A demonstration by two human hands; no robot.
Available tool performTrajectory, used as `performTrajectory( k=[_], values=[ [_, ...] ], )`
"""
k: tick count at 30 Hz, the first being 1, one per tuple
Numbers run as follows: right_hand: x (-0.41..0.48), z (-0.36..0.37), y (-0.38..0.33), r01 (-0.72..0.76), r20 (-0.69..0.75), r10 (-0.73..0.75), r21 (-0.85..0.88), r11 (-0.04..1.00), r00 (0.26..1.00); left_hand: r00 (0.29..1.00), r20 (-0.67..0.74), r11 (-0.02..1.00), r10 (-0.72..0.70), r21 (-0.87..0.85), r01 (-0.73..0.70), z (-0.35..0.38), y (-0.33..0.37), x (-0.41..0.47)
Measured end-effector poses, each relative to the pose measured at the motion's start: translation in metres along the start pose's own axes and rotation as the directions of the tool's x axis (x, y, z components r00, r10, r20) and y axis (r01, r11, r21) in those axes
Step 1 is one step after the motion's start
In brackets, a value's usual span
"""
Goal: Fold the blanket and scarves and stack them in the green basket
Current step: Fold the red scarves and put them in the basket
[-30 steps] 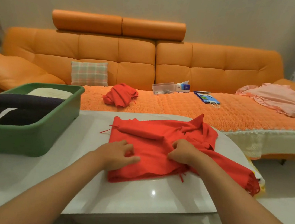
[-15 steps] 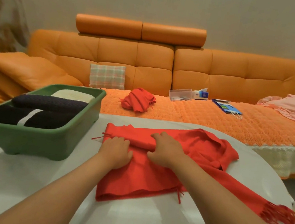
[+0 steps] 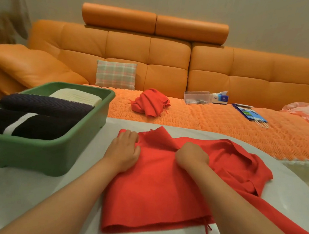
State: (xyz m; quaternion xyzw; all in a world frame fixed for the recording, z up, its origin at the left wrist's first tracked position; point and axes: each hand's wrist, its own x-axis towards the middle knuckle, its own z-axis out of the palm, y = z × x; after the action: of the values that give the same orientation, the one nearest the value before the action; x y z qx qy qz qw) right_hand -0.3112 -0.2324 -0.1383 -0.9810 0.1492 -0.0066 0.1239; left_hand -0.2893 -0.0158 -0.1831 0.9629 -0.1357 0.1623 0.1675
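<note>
Newly raised, a fold of the red fringed fabric scarf (image 3: 156, 194) on the white table (image 3: 25, 198) is pinched by the right hand (image 3: 192, 155); the left hand (image 3: 125, 150) presses it flat, fingers straight. Folding looks unfinished.

An orange sofa (image 3: 167, 68) stands at 12 o'clock against a plain beige wall (image 3: 182, 0), behind the white bench (image 3: 25, 198).
</note>
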Motion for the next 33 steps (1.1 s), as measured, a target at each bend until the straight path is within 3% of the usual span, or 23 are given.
performTrajectory(
  k=[4,7,10,14,18,22,27,31,33],
  values=[
    [0.002,0.003,0.001,0.004,0.018,-0.004,-0.05,0.999,1.0,0.931,0.345,0.987,-0.121,0.14,0.077,0.005,-0.005,0.004],
    [0.001,0.002,-0.002,0.03,-0.015,-0.031,-0.073,0.997,0.999,0.885,0.439,0.976,-0.155,0.205,0.07,0.004,-0.004,0.01],
    [-0.004,0.002,0.002,0.079,-0.016,-0.081,-0.127,0.989,0.997,0.88,0.447,0.967,-0.159,0.25,0.048,0.002,-0.002,0.011],
    [-0.014,-0.004,0.009,0.196,-0.001,-0.198,-0.129,0.972,0.98,0.954,0.298,0.913,-0.025,0.395,-0.099,-0.009,0.023,-0.001],
    [-0.036,-0.012,0.015,0.293,0.045,-0.289,-0.133,0.947,0.956,0.977,0.212,0.96,0.022,0.267,-0.08,-0.013,0.071,-0.027],
    [-0.064,-0.014,0.027,0.343,0.138,-0.328,-0.108,0.933,0.935,0.938,0.346,0.993,-0.027,0.116,-0.015,-0.002,0.082,-0.066],
    [-0.088,-0.029,0.051,0.305,0.017,-0.305,-0.079,0.949,0.952,0.876,0.48,0.978,0.051,0.152,-0.141,-0.012,0.037,-0.07],
    [-0.096,-0.039,0.083,0.225,0.176,-0.194,-0.177,0.958,0.965,0.84,0.543,0.972,0.004,0.193,-0.13,-0.028,0.02,-0.06],
    [-0.097,-0.04,0.1,0.209,0.238,-0.152,-0.235,0.949,0.959,0.867,0.499,0.966,-0.017,0.232,-0.115,-0.03,0.031,-0.053]
  ],
)
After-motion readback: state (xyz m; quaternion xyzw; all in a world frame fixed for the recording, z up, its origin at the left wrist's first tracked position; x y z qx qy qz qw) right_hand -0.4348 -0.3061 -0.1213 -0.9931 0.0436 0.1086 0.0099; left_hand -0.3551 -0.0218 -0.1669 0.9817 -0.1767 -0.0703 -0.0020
